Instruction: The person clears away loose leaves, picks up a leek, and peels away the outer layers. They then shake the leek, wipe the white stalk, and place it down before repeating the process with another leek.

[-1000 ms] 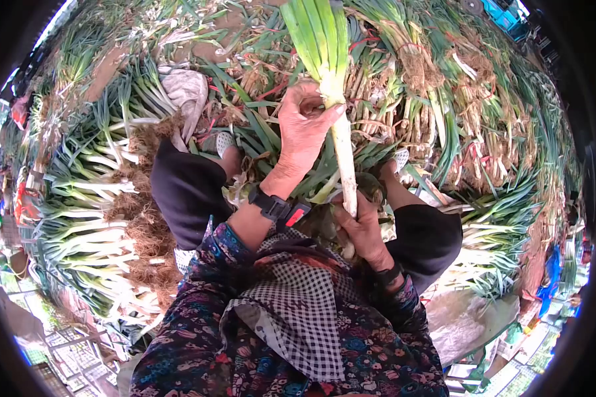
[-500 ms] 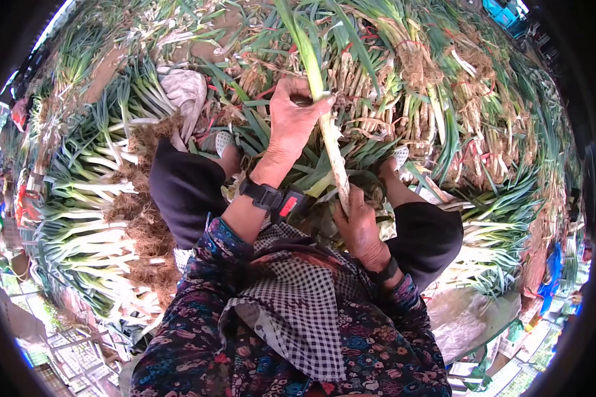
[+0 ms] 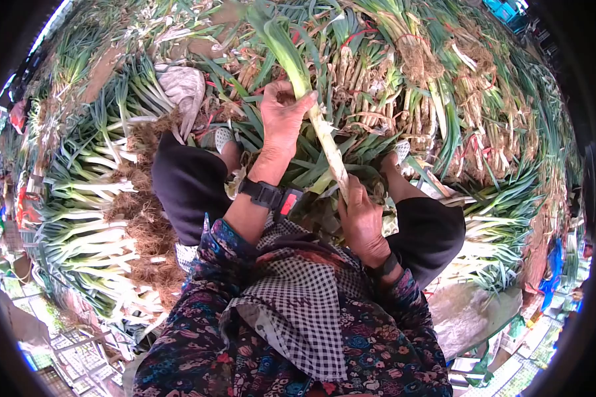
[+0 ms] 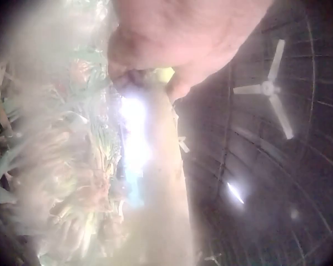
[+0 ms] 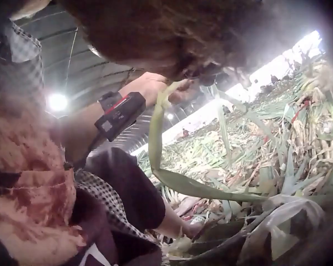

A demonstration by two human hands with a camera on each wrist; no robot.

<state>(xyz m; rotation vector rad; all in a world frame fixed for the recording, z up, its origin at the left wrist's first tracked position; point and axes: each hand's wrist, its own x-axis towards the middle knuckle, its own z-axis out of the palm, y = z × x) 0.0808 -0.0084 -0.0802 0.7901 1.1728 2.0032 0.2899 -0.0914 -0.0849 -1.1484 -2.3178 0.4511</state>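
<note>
A large green onion (image 3: 328,149) slants between both hands in the head view, its green leaves (image 3: 278,40) pointing up and left. My left hand (image 3: 281,122) grips it where the white stalk turns green, thumb across the front. Lower down, my right hand (image 3: 361,221) holds the root end, fingers curled round it. Ragged bits of skin stick out from the stalk just below the left thumb. In the left wrist view the pale stalk (image 4: 166,183) runs down from the hand, blurred. A bent green leaf strip (image 5: 155,144) hangs below the left hand in the right wrist view.
Rows of green onions with brown roots (image 3: 146,231) lie on the left. More onions (image 3: 493,238) lie on the right, beside a pale sack (image 3: 473,314). Bundles tied with red string (image 3: 414,59) cover the ground ahead. Loose leaves lie between the feet.
The onion has tilted left at its leafy end, and its wide fan of leaves now looks narrower. My left hand has moved left; my right hand has shifted slightly. Torn skin now shows on the stalk.
</note>
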